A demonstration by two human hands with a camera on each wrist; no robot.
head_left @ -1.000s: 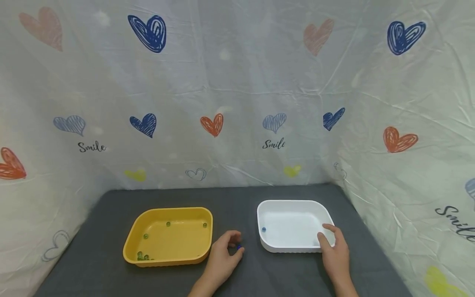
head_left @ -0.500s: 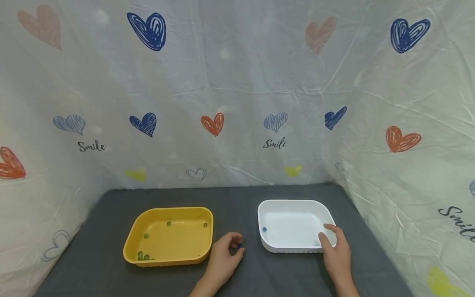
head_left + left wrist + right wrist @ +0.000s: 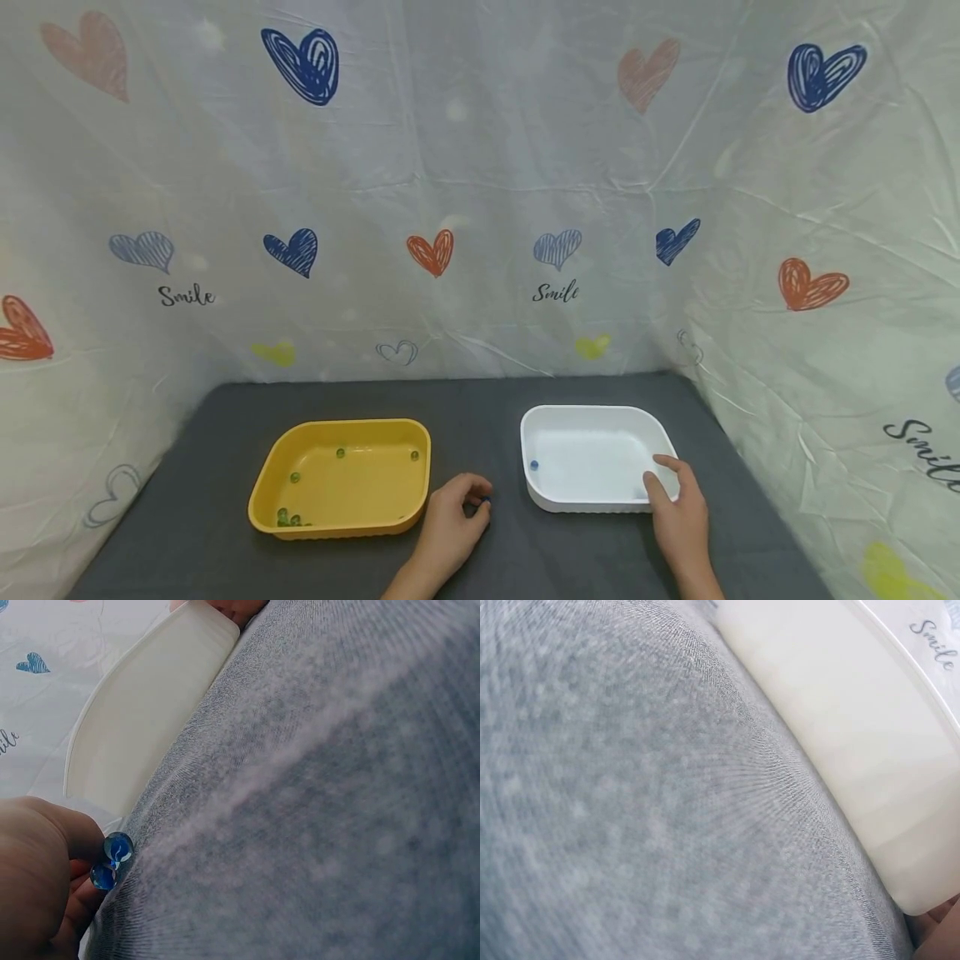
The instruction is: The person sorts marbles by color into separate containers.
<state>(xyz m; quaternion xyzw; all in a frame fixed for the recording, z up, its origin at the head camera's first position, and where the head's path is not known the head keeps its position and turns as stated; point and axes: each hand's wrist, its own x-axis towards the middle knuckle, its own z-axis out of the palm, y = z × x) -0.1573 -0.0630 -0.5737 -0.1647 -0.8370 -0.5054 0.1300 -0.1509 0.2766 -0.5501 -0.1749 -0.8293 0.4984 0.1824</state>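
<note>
On the dark cloth between two trays, my left hand (image 3: 452,521) pinches blue glass marbles between thumb and fingers. Two blue marbles (image 3: 112,859) show at its fingertips in the left wrist view; in the head view the fingers mostly cover them. My right hand (image 3: 681,521) grips the near right corner of the white tray (image 3: 588,506), its thumb and a finger reaching over the rim. One blue marble (image 3: 534,465) lies inside that tray near its left wall. Only a little of the right hand (image 3: 939,934) enters the right wrist view, beside the tray corner.
To the left stands a yellow tray (image 3: 337,531) with several green marbles (image 3: 295,477) inside, some gathered in its near left corner. A dark grey cloth (image 3: 480,400) covers the table. Behind it hangs a white curtain (image 3: 480,167) printed with hearts.
My left hand's fingers and thumb have drawn closer together, so less blue shows between them. The right hand and both trays stay in place; the head view shifts slightly.
</note>
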